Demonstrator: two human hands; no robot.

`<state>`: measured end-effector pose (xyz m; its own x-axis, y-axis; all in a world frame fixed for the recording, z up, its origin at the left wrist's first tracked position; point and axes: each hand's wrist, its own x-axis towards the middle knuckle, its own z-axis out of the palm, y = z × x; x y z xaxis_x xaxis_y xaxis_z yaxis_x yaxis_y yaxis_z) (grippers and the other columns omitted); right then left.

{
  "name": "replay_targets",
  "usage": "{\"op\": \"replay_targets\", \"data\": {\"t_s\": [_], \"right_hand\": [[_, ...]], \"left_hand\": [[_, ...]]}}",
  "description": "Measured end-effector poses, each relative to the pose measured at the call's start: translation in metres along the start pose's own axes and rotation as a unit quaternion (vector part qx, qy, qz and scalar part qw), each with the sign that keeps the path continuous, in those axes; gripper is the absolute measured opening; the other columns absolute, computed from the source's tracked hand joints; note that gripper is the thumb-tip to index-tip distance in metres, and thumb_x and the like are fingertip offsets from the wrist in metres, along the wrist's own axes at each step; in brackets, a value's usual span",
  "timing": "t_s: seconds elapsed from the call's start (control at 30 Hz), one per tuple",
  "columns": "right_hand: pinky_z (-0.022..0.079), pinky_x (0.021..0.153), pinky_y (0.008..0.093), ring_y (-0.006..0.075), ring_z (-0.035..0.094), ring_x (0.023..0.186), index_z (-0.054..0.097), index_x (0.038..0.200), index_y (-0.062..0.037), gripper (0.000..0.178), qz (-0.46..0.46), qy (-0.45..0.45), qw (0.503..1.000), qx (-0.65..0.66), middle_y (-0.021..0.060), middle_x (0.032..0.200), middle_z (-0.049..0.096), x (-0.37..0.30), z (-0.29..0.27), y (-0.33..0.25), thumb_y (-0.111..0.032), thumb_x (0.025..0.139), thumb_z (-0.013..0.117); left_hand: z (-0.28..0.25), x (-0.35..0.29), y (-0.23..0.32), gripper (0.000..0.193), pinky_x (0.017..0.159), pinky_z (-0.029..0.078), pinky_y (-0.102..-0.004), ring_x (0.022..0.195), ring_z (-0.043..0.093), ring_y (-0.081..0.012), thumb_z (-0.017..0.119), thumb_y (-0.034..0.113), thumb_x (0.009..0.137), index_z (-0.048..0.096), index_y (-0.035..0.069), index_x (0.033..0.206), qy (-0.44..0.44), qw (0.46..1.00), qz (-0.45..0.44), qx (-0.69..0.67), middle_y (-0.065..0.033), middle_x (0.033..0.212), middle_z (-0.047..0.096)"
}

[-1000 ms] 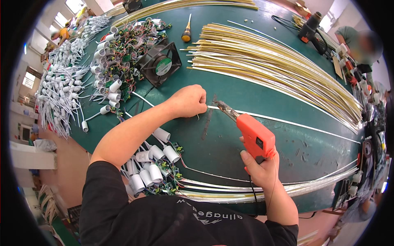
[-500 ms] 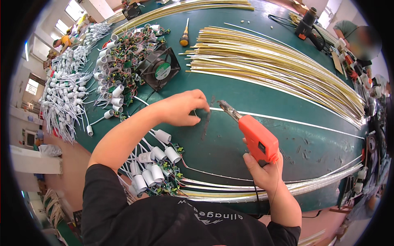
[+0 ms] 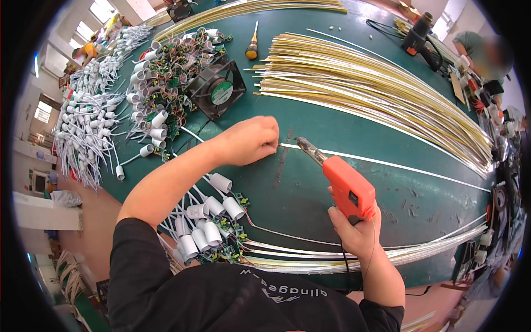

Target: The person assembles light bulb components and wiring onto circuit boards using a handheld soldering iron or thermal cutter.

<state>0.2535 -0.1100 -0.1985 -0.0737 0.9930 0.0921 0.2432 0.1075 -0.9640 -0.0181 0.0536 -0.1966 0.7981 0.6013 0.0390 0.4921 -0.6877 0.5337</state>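
A red soldering gun [image 3: 348,182] with a dark, crusted metal tip is gripped in my right hand [image 3: 358,232]. Its tip hovers over the left end of a long, thin white strip [image 3: 387,161] lying across the green table. My left hand [image 3: 249,143] is closed in a pinch right at that end of the strip. What the fingertips hold is hidden; it is small, and I cannot tell if it is the strip's end or a thin wire. Below my left forearm lie white lamp sockets [image 3: 221,182] with cables and small green circuit boards [image 3: 225,229].
A large bundle of yellow and white strips [image 3: 359,88] lies beyond my hands. To its left are a black fan [image 3: 215,91], a screwdriver [image 3: 253,47] and a heap of wired sockets [image 3: 160,119]. More strips [image 3: 354,257] run along the near edge. A heat gun [image 3: 417,36] stands far right.
My left fingers, apart before, have closed together at the strip's left end. My right hand and the soldering gun have hardly moved.
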Motion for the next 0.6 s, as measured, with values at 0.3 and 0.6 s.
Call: {"op": "replay_targets", "data": {"t_s": [0.3, 0.6], "right_hand": [[0.047, 0.063, 0.0233, 0.0069, 0.056, 0.070, 0.053, 0.122, 0.0023, 0.043, -0.023, 0.000, 1.000, -0.020, 0.0080, 0.101, 0.065, 0.002, 0.001, 0.007, -0.001, 0.081, 0.065], [0.047, 0.066, 0.0237, 0.0075, 0.057, 0.074, 0.051, 0.123, 0.0025, 0.045, 0.004, -0.014, 1.000, -0.017, 0.0079, 0.100, 0.065, 0.002, 0.001, 0.005, -0.001, 0.081, 0.065]], "left_hand": [[0.035, 0.005, -0.007, 0.005, 0.075, 0.046, -0.0403, 0.086, 0.056, -0.0285, 0.065, 0.008, 0.077, 0.061, 0.005, 0.075, 0.157, 0.985, -0.062, 0.035, -0.0071, 0.087, 0.056], [0.026, 0.002, -0.002, 0.002, 0.077, 0.045, -0.0365, 0.087, 0.056, -0.0239, 0.062, 0.010, 0.073, 0.061, 0.008, 0.072, 0.122, 0.954, 0.096, 0.255, -0.0044, 0.085, 0.054]]}}
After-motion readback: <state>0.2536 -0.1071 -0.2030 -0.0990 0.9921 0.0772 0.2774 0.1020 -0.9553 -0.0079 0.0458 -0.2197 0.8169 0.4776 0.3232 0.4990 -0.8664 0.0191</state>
